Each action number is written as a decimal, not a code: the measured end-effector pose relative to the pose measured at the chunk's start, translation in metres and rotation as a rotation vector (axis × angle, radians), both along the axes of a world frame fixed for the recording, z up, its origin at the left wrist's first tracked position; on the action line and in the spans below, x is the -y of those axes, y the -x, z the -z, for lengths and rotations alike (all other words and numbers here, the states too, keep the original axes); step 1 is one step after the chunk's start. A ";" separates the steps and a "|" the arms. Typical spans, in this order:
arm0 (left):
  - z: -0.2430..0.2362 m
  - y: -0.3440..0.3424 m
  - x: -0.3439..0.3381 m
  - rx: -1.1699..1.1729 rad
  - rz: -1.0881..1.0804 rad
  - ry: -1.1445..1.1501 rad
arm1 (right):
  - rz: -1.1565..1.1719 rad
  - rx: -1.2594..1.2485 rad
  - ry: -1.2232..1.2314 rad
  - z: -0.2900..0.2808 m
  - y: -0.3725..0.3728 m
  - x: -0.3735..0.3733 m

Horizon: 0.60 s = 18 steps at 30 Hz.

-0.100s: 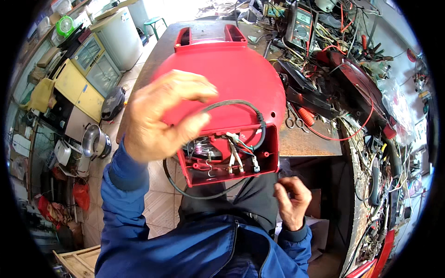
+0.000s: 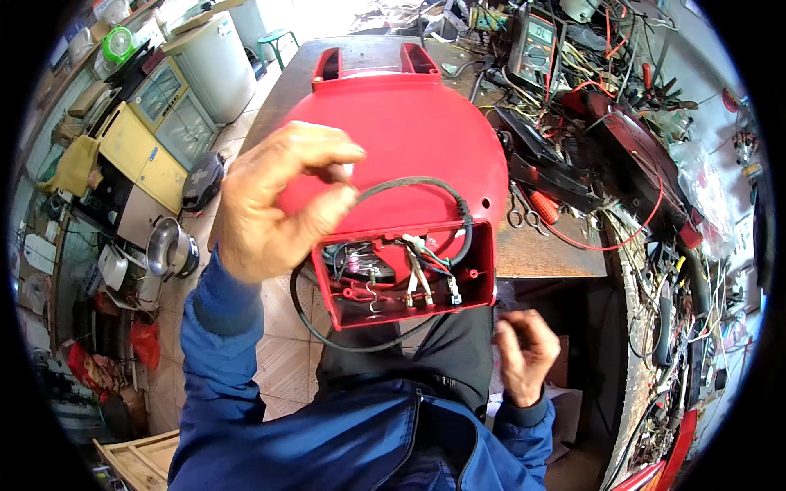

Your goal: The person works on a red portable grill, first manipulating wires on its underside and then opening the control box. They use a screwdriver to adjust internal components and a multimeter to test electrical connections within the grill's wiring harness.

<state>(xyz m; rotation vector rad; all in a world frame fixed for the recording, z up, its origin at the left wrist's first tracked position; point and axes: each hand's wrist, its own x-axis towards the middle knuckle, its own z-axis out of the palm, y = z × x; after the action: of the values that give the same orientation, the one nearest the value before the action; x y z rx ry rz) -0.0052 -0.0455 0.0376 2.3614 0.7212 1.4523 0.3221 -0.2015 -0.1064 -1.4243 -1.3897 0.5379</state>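
My left hand (image 2: 274, 200) hangs over the left part of the round red plastic housing (image 2: 393, 131), fingers curved and thumb apart, with nothing clearly held. Below it, an open red compartment (image 2: 405, 319) on the housing holds wires, white connectors (image 2: 419, 282) and metal parts (image 2: 360, 263). A black cable (image 2: 409, 182) loops over the housing and below the compartment. My right hand (image 2: 528, 352) is low to the right of the compartment, fingers curled; whether anything is inside them I cannot make out.
The housing rests on a worn wooden bench (image 2: 548, 258). Along the right lie tangled wires, a multimeter (image 2: 532, 53), scissors (image 2: 524, 213), a red-handled tool (image 2: 544, 206) and long dark parts (image 2: 548, 176). On the left stand yellow cabinets (image 2: 151, 159) and a steel pot (image 2: 168, 245).
My left hand has shifted slightly, its fingertips drawing a little left. My right hand has moved a little to the right. The housing sits slightly further right in view.
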 end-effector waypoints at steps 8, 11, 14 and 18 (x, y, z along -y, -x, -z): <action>0.079 0.048 -0.010 0.490 -0.405 0.337 | 0.160 -0.192 -0.169 -0.051 -0.016 -0.081; 0.097 0.049 -0.020 0.644 -0.489 0.410 | 0.011 -0.485 -0.083 -0.027 -0.027 -0.116; 0.094 0.050 -0.020 0.811 -0.472 0.598 | 0.022 -0.395 -0.050 -0.022 -0.032 -0.116; 0.099 0.056 -0.020 0.826 -0.515 0.584 | 0.031 -0.401 -0.027 -0.025 -0.028 -0.115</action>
<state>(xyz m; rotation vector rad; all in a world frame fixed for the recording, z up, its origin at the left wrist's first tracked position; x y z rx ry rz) -0.0612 -0.0258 -0.0616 1.0344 1.3004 1.8624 0.3500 -0.0864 -0.0813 -1.2320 -1.0487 0.7362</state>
